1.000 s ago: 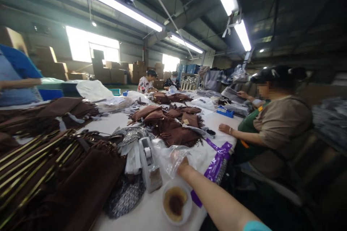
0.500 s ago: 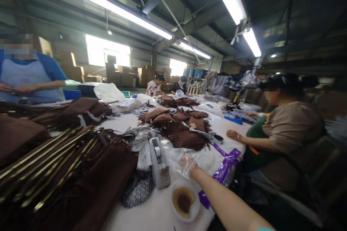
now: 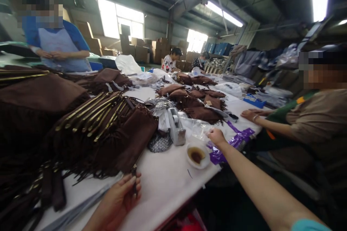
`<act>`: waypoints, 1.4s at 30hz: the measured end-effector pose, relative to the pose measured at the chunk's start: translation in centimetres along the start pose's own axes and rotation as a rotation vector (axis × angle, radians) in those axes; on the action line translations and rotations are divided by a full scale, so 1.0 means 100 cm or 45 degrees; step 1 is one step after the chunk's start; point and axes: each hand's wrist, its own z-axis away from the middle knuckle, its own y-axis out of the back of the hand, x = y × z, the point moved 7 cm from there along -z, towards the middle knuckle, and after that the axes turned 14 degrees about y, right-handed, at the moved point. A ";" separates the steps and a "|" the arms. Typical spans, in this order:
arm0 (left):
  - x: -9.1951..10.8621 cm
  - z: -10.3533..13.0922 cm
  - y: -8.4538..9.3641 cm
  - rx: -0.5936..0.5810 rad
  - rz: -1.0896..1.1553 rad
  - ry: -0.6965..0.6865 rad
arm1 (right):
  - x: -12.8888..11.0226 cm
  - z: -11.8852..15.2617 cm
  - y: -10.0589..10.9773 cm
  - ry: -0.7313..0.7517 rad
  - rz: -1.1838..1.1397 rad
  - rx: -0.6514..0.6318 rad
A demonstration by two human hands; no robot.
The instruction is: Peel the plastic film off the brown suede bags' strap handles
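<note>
My left hand (image 3: pixel 120 196) has come up at the front of the table, its fingers closed on a short dark strap with a small metal fitting (image 3: pixel 135 181). Just beyond it lies a stack of dark brown fringed bags (image 3: pixel 124 144) with gold-coloured metal edges. Farther off to the right, my right hand (image 3: pixel 217 138) pinches the edge of a clear plastic bag (image 3: pixel 197 129). Close to that hand are a white bowl with brown liquid (image 3: pixel 199 156) and a purple printed plastic wrapper (image 3: pixel 233 142).
A grey tape dispenser (image 3: pixel 176 130) stands beside a woven patterned bundle (image 3: pixel 159 142). More brown fringed bags (image 3: pixel 200 110) lie mid-table. A co-worker sits at the right (image 3: pixel 320 108), another stands at the back left (image 3: pixel 59 43), and two people sit at the far end.
The view has tilted downward. My left hand has come into view with the strap. My right hand, earlier behind the clear plastic, now shows at its edge.
</note>
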 end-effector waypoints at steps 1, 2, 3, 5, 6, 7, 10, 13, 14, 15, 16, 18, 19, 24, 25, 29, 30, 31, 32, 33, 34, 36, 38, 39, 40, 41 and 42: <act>0.000 0.000 0.000 -0.014 0.007 0.017 | 0.002 0.004 0.005 -0.007 -0.001 -0.011; 0.001 0.000 0.000 -0.020 0.021 0.030 | 0.002 0.010 0.010 -0.004 -0.002 -0.023; 0.002 -0.001 0.002 -0.020 0.040 0.038 | 0.000 0.017 0.015 0.008 -0.004 -0.034; 0.003 -0.002 0.005 -0.013 0.076 0.036 | -0.016 0.035 0.020 0.054 -0.016 -0.063; 0.004 -0.003 0.007 -0.013 0.083 0.030 | -0.028 0.047 0.018 0.076 -0.063 -0.096; 0.004 -0.003 0.007 -0.017 0.083 0.024 | -0.043 0.060 0.012 0.098 -0.127 -0.146; 0.003 -0.002 0.007 -0.030 0.063 0.011 | -0.098 0.106 -0.030 0.067 -0.614 -0.380; -0.001 0.001 0.003 -0.070 0.054 0.025 | -0.154 0.148 -0.085 0.035 -0.914 -0.605; -0.001 0.002 0.002 -0.093 0.050 0.023 | -0.170 0.160 -0.105 0.012 -0.994 -0.682; -0.002 0.003 0.000 -0.122 0.042 0.021 | -0.184 0.171 -0.123 -0.017 -1.065 -0.755; -0.002 0.004 0.000 -0.149 0.035 0.010 | -0.196 0.180 -0.140 -0.047 -1.124 -0.819; -0.002 0.005 0.001 -0.175 0.025 -0.033 | -0.214 0.195 -0.168 -0.087 -1.212 -0.930; -0.002 0.005 0.002 -0.171 0.004 -0.061 | -0.219 0.200 -0.177 -0.098 -1.237 -0.961; -0.001 0.004 0.004 -0.071 -0.170 -0.184 | -0.200 0.195 -0.167 0.058 -0.946 -0.864; -0.002 0.003 0.004 -0.054 -0.188 -0.187 | -0.192 0.186 -0.151 0.192 -0.787 -0.774; -0.002 -0.002 0.003 0.007 -0.267 -0.182 | -0.160 0.153 -0.072 0.746 0.055 -0.309; -0.001 -0.004 0.002 0.017 -0.285 -0.184 | -0.150 0.147 -0.059 0.788 0.276 -0.253; 0.000 -0.005 0.002 0.024 -0.298 -0.184 | -0.139 0.142 -0.050 0.792 0.480 -0.244; 0.000 -0.007 0.001 0.030 -0.307 -0.182 | -0.127 0.138 -0.046 0.771 0.653 -0.270; 0.001 -0.008 0.001 0.036 -0.310 -0.179 | -0.116 0.135 -0.046 0.746 0.783 -0.321; 0.001 -0.009 0.001 0.043 -0.307 -0.180 | -0.107 0.134 -0.048 0.731 0.869 -0.381; 0.002 -0.008 0.000 0.055 -0.286 -0.192 | -0.095 0.135 -0.054 0.741 0.919 -0.476; 0.002 -0.006 -0.001 0.074 -0.261 -0.219 | -0.094 0.135 -0.054 0.768 0.864 -0.443; 0.002 -0.004 -0.002 0.089 -0.256 -0.238 | -0.098 0.134 -0.050 0.782 0.803 -0.375; 0.002 -0.002 -0.003 0.107 -0.260 -0.258 | -0.105 0.133 -0.045 0.792 0.710 -0.290; 0.003 -0.001 -0.004 0.125 -0.271 -0.278 | -0.113 0.133 -0.041 0.790 0.577 -0.217; 0.003 0.000 -0.005 0.143 -0.286 -0.295 | -0.122 0.132 -0.040 0.766 0.411 -0.191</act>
